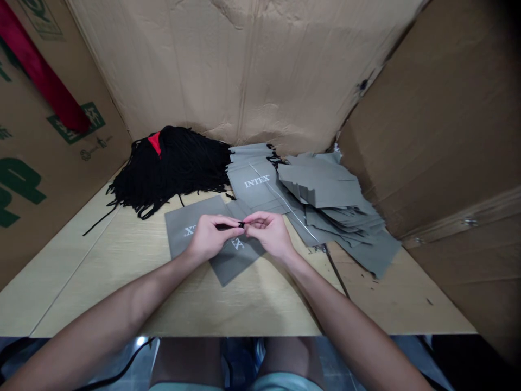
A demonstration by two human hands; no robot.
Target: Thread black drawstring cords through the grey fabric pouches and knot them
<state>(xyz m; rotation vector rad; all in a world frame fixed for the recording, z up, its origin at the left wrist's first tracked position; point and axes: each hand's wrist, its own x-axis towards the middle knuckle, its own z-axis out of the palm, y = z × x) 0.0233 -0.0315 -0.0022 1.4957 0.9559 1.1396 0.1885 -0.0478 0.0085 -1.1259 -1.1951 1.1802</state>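
Observation:
Fingertips pinched, my left hand [211, 236] and my right hand [272, 233] meet over the table, closed on a short bit of black cord [241, 224]. Most of the cord is hidden by my fingers. Beneath the hands lie two flat grey pieces, a left one [175, 225] and a nearer, angled one [228, 269], both with white lettering partly covered. Beyond them, a grey pouch marked INTEX [255, 191] lies with others that have black cord ends at the far edge.
A large heap of black cords [179, 168] with a red scrap [155, 143] sits at the back left. Loose grey pieces [325, 184] are piled at the right. A thin white strand [285, 202] crosses the pouches. Cardboard walls [244, 70] enclose the wooden table [195, 309].

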